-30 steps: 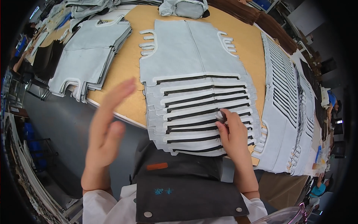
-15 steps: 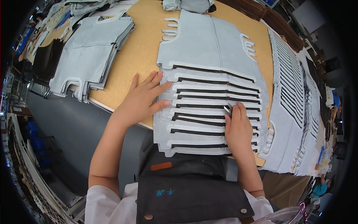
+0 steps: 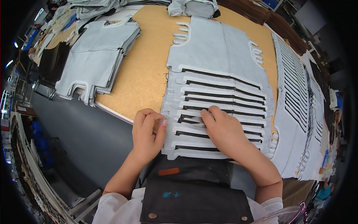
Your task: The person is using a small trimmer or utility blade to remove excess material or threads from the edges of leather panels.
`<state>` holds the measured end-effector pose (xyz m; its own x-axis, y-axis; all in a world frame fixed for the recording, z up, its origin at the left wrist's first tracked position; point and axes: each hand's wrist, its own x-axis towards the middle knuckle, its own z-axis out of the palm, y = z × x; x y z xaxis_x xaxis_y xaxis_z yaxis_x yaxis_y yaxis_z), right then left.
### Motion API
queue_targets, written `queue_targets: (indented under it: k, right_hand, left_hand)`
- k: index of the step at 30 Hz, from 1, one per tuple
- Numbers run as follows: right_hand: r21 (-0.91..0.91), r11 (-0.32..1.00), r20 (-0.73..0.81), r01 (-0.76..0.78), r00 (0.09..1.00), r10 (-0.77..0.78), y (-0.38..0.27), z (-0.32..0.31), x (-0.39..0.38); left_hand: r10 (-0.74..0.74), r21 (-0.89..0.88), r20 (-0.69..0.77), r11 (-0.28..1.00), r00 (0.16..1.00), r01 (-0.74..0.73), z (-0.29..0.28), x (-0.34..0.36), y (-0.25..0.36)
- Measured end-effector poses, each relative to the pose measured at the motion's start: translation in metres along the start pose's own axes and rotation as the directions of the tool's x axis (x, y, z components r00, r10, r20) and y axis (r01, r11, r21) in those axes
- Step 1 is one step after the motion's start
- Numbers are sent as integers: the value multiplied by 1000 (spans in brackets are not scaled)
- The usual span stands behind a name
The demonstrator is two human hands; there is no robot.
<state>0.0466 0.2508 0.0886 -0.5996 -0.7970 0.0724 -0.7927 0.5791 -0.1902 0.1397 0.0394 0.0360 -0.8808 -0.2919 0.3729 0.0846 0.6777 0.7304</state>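
Overlapping pale grey fabric panels [image 3: 207,46] lie in front of me, the lower ones crossed by several black slots with white borders. My left hand [image 3: 149,130] is closed at their left edge, thumb and forefinger pinched at the rim of a panel. My right hand [image 3: 222,130] is closed on small metal snips [image 3: 195,121], whose blades point left over a slot at the middle of the slotted panels. The palm side and part of the snips are hidden under my fingers.
A tan tabletop [image 3: 141,56] bears a grey panel stack [image 3: 93,56] at left, striped panels [image 3: 292,97] at right, a grey bundle [image 3: 192,8] and brown material [image 3: 283,30] at back. My dark apron [image 3: 197,201] is below; a co-worker [image 3: 324,188] is at far right.
My left hand has come down from the upper left edge, its spread fingers now closed at the lower edge. My right hand has moved left with the snips, their blades now turned leftward.
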Motion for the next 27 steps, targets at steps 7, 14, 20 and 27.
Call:
queue_targets:
  k: [7,14,20,27]
  right_hand:
    - [122,992,36,-13,999,9,2,15,10]
    - [337,940,-53,-47,996,69,15,24,13]
    - [288,957,-133,-10,990,50,10,32,12]
    - [64,987,-260,150,957,-128,9,42,17]
  left_hand:
    - [29,182,57,983,998,-38,6,10,10]
    - [193,192,14,962,981,-193,13,3,-2]
    - [261,280,66,921,963,-269,15,6,-1]
    - [300,267,139,907,944,-327,11,3,3]
